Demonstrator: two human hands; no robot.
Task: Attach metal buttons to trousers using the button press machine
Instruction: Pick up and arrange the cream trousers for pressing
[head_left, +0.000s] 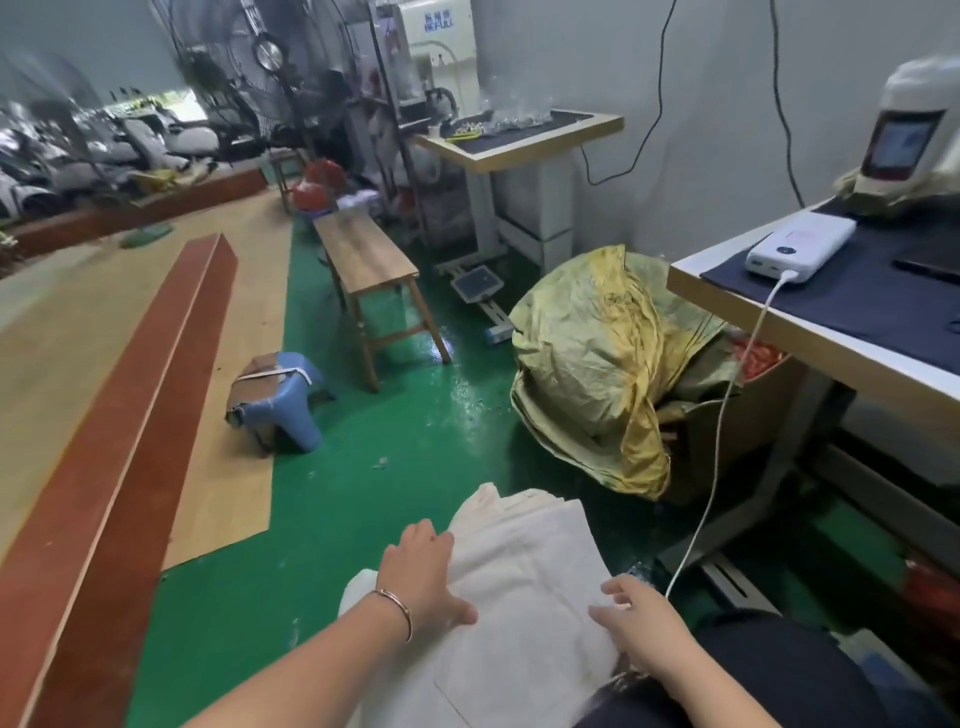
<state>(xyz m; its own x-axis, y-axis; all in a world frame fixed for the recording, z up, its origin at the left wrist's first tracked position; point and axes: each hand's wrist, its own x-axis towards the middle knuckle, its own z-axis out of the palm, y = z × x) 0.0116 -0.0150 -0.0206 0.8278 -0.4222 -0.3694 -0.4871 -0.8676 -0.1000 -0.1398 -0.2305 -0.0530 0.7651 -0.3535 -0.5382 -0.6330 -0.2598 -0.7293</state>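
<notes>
We sat with one stack of cream trousers across our lap, at the bottom middle of the view. Our left hand lay flat on the stack's left edge, fingers straight and spread, a bracelet on the wrist. Our right hand rested on the right side of the cloth with fingers loosely bent; we could not tell whether it pinched the fabric. The stack's long axis ran away from us, its far folded end pointing toward the green floor ahead and hanging past our knees.

Open floor stretched ahead and to the left, up to a blue stool and one wooden bench. Further left ran a long cutting table with a red-brown edge. On the right, room was tight: a yellow sack stood just beside the near table, whose edge reached close to our right arm. One white power bank lay on that table, its cable dropping past the edge toward our lap. A machine stood at the table's far end. A second table with a white machine stood well apart, beyond the bench.
</notes>
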